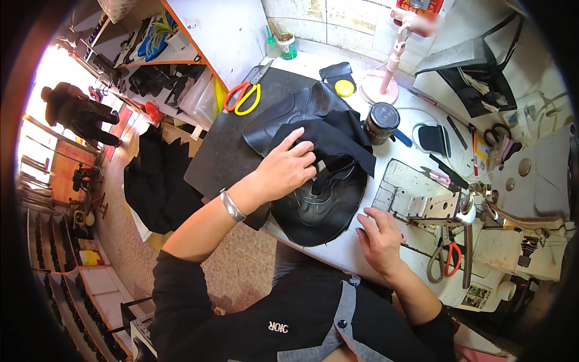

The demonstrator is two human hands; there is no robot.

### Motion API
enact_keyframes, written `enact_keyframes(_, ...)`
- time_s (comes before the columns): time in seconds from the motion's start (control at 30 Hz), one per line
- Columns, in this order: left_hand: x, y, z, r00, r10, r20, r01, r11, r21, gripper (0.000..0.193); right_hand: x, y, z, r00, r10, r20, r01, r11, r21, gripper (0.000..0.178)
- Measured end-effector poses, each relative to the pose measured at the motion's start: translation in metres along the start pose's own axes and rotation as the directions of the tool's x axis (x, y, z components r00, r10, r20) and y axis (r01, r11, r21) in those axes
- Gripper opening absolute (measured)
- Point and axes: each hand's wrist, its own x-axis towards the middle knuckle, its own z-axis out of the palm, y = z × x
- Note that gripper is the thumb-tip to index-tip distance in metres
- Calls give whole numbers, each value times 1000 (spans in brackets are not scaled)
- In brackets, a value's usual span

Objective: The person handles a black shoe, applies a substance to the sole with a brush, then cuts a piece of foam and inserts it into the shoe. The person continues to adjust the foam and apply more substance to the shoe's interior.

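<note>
My left hand [288, 168] rests on a pile of black leather pieces [319, 202], its fingers pressing a strip of black fabric lining [338, 139] that lies over them. A silver bracelet [231, 206] sits on that wrist. My right hand [380, 238] lies flat on the white worktable [338, 253], fingers spread, just right of the leather and in front of the grey metal bed of a sewing machine [416, 193]. It holds nothing.
Red and yellow scissors [244, 96] lie on a black mat [223, 151]. A dark jar [381, 122], a yellow disc [344, 88], a pink stand [386, 78] and orange-handled scissors [447, 259] stand around. Shelves of shoes [151, 54] are at left; a person [75, 111] stands far off.
</note>
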Motion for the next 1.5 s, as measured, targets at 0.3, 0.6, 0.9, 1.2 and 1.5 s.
enact_keyframes(0.3, 3, 6, -57, 977, -168, -128, 107, 918, -382, 9, 37, -20, -26, 988, 79, -134, -51, 978, 202, 36)
enact_keyframes(0.6, 11, 23, -70, 970, -192, -151, 66, 800, -597, 12, 60, -44, -50, 998, -44, 53, 22, 937, 350, 51)
enact_keyframes(0.9, 9, 54, -52, 908, -378, -181, 223, 802, -554, 51, 65, -32, -3, 930, 325, 170, -367, 828, 425, 17)
enact_keyframes(1.2, -24, 60, 3, 727, -680, 93, 492, 422, -761, 46, 39, -33, 26, 988, 132, -77, -110, 963, 246, 14)
enact_keyframes(1.5, -17, 83, 1, 666, -743, -63, 361, 396, -844, 54, 43, -36, 19, 987, 159, 10, -154, 933, 325, 36)
